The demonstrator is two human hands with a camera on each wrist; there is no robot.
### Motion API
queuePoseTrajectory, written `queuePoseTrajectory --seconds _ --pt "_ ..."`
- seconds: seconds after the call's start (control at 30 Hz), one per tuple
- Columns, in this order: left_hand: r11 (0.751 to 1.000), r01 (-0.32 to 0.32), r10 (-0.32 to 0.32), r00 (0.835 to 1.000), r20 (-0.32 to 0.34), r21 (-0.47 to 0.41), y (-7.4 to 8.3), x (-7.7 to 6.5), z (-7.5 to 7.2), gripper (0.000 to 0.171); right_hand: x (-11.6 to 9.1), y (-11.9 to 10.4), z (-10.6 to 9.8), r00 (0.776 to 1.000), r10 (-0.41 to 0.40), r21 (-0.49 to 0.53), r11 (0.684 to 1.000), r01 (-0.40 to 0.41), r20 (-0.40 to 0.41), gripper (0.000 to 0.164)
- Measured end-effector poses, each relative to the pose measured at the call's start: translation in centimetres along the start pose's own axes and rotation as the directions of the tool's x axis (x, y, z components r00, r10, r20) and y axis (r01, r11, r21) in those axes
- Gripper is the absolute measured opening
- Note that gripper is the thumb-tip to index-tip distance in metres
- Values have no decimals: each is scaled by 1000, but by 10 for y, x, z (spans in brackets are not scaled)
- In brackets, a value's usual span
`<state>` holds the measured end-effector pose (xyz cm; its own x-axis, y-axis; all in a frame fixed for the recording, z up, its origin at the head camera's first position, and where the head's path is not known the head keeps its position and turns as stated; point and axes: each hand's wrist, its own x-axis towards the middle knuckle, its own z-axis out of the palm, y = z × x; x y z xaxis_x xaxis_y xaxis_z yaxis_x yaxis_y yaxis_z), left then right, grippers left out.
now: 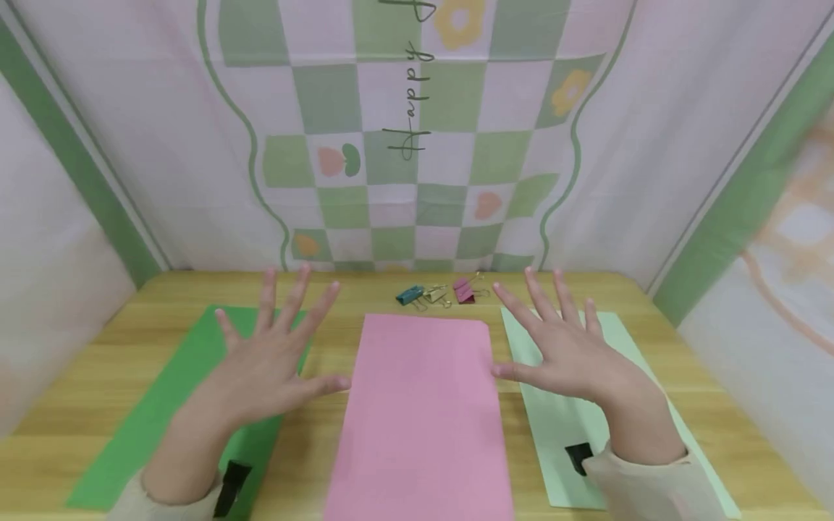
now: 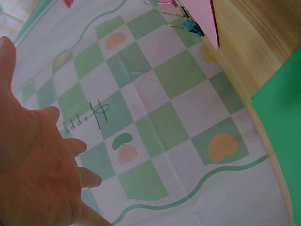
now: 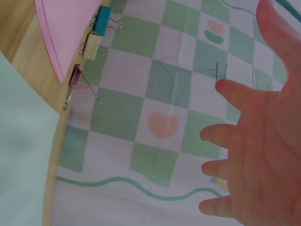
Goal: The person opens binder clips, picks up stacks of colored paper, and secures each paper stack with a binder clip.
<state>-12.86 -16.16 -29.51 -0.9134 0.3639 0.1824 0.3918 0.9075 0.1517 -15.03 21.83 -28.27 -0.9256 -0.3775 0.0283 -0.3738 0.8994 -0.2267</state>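
Note:
My left hand is spread above the green sheet on the left, holding nothing. My right hand, fingers also splayed, hovers over the pale mint sheet on the right and grips nothing. Between the two hands lies a pink stack of paper; its layered edge shows in the right wrist view. Behind it sit three binder clips: a teal clip, a cream clip and a pink clip. Both palms appear in the wrist views, the left palm and the right palm.
The wooden table ends at a checkered curtain hanging behind it. More cloth hangs at both sides. Dark straps, a left strap and a right strap, show by the wrists at the sleeves.

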Motion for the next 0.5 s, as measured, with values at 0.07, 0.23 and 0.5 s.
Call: queuePoseTrajectory --seconds 0.07,0.23,0.5 --pt "1000 -5 5 1000 0 -5 0 0 1 103 0 0 1 1000 1 -3 1000 -1 4 100" --pt "999 -20 20 1000 10 -27 1 0 4 104 2 2 0 1000 -3 1 1000 3 13 100" --pt "997 -70 71 997 11 -39 -1 3 8 104 4 7 1 1000 -3 19 1000 3 31 97"
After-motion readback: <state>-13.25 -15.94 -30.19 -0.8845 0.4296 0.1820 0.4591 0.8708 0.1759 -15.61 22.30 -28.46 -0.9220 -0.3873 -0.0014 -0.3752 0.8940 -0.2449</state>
